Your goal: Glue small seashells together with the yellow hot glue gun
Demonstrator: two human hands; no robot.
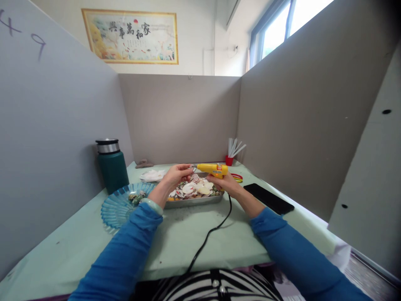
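Note:
My right hand (222,182) is wrapped round the handle of a yellow hot glue gun (210,168), its nozzle pointing left. At the nozzle tip my left hand (177,174) pinches something small between thumb and fingers; it is too small to name. Both hands are above a metal tray (194,203) heaped with pale, flat, round pieces (189,188) and small coloured bits. A blue ribbed glass plate (114,209) lies left of my left wrist, bearing a few small dark green and white clumps (137,197).
A green bottle (112,167) stands at the left partition. White glue sticks (233,147) rise from a red cup (229,160) at the back right. A black phone-like slab (268,198) lies right. The gun's black cord (210,232) runs to the front edge. White tissue (152,175) lies behind the plate.

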